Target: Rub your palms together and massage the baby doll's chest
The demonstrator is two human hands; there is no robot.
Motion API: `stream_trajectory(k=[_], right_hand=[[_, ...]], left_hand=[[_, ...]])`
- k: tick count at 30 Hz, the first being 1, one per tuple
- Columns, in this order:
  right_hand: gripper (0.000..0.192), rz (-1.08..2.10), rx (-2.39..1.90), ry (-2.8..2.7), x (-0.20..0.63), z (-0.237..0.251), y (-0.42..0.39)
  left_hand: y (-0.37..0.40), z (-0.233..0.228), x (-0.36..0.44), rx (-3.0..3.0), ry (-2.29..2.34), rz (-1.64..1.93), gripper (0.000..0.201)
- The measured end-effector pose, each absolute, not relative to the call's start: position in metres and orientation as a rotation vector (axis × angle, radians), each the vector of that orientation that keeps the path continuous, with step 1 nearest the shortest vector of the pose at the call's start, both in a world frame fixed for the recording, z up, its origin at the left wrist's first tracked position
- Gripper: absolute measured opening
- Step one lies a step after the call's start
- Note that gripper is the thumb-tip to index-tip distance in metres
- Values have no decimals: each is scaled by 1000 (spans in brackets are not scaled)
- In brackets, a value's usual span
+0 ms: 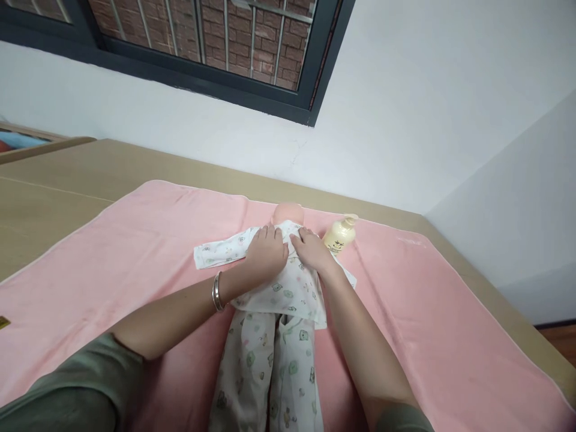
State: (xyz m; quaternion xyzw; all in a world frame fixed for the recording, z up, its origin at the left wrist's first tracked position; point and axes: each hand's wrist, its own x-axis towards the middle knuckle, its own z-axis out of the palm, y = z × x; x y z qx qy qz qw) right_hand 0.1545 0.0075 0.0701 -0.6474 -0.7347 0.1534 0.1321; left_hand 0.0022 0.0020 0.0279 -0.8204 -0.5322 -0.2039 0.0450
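Scanning left to right: bare tan worktop (54, 198), then a pink towel (112, 264) spread across most of it. On the towel lies a baby doll (288, 213) on its back, head toward the wall, dressed in a white printed top (292, 288) and matching trousers (270, 372).

Left hand (266, 251) — fingers together, laid flat on the doll's chest near the collar, bangle on the wrist. Right hand (311, 249) — same pose, flat on the chest just beside the left, fingertips near the neckline. Neither is pinching anything that I can make out.

Progress, as a judgement: trousers on and top on the torso, so the dressing looks mostly done; the front closure at the chest seems to be what's left. One sleeve lies flat out to the left.

Cream pump bottle (341, 234) lies just right of the doll's head.

Hidden: the hands cover the closure, the doll's face is hard to make out, its feet are cut off at the bottom edge.
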Motion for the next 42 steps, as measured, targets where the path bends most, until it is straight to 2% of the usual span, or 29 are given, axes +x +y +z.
stream_trajectory(k=[4,7,10,15,23,31,36,42], right_hand=[[59,462,-1899,-2111,160,64,14],[55,279,-1969,-2175,144,67,1],[49,154,-2000,-2235,127,73,-15],[43,278,-1967,-2181,132,77,-14],[51,480,-1888,-2046,160,59,18],[36,207,-1861,-2187,143,68,5],[39,183,-1942,-2236,134,82,-15],[44,249,-2056,-2178,131,92,-25]], left_hand=[[-4,32,3,-2499,-1625,-655,45],[11,38,-4,-2586,-1740,-652,37],[26,40,-10,-2653,-1815,-672,38],[29,31,-8,-2610,-1802,-697,38],[22,30,-5,-2533,-1774,-726,36],[1,39,0,-2495,-1694,-607,35],[9,49,-6,-2583,-1725,-666,26],[19,41,-4,-2668,-1741,-784,35]])
